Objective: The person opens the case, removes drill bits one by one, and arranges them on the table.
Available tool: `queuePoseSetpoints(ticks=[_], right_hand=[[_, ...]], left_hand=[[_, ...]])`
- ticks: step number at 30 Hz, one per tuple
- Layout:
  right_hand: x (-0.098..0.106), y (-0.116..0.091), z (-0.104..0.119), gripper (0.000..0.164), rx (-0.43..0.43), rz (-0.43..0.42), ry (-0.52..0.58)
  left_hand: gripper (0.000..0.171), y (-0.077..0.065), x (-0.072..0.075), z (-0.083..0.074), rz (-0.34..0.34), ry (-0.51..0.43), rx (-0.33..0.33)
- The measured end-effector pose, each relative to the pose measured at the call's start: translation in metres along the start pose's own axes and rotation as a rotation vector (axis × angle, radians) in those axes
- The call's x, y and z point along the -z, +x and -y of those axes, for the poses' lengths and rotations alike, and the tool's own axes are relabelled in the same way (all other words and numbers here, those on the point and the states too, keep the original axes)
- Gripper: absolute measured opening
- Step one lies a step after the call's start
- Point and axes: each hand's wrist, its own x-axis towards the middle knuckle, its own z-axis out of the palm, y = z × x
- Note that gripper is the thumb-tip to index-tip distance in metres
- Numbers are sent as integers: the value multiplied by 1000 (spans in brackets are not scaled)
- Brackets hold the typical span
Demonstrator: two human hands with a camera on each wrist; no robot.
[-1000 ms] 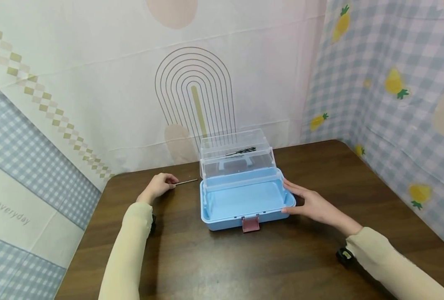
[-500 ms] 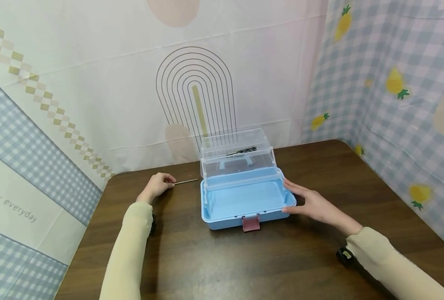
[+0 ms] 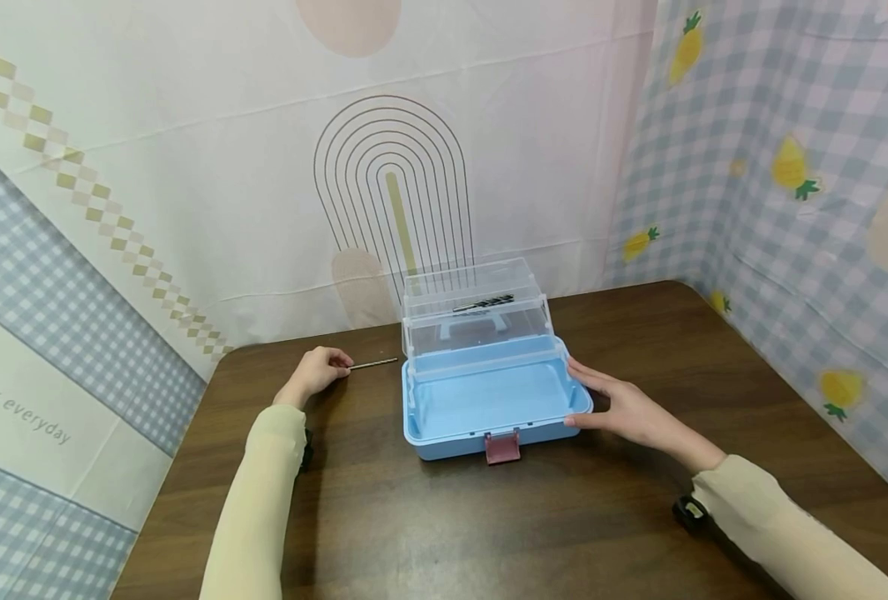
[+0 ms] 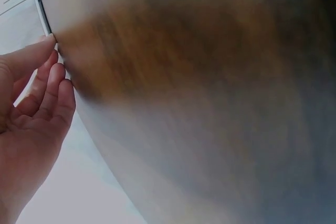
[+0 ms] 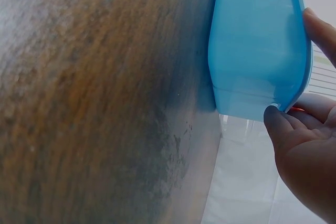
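At the table's far left, my left hand (image 3: 316,372) pinches the end of a thin metal drill bit (image 3: 375,363) between thumb and fingertips. The bit lies low over the wood, pointing right toward the toolbox; its spiral flutes show in the left wrist view. A light blue toolbox (image 3: 492,400) stands with its clear lid raised and its base tray bare. My right hand (image 3: 624,410) holds the box's right end, thumb at the front corner and fingers along the side; the right wrist view shows fingertips against the blue wall (image 5: 257,51).
More dark drill bits (image 3: 484,303) lie in the raised clear tray (image 3: 451,333) of the toolbox. A pinkish latch (image 3: 501,448) hangs open at the front. Patterned cloth (image 3: 534,150) hangs behind the brown wooden table (image 3: 444,533).
Almost nothing differs. The left fingers have shifted very slightly on the drill bit; the toolbox and right hand stay where they were.
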Motion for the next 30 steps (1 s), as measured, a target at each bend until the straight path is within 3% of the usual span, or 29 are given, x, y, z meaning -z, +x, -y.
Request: queuePoseSetpoints(ticks=[16, 22, 30], right_hand=[[0, 2, -2, 92, -2, 4, -16], [1, 3, -2, 92, -1, 7, -18], [0, 2, -3, 92, 2, 7, -20]], left_hand=[[28, 0, 21, -3, -23, -85, 11], [29, 9, 29, -15, -43, -77, -15], [29, 22, 41, -44, -64, -91, -57]])
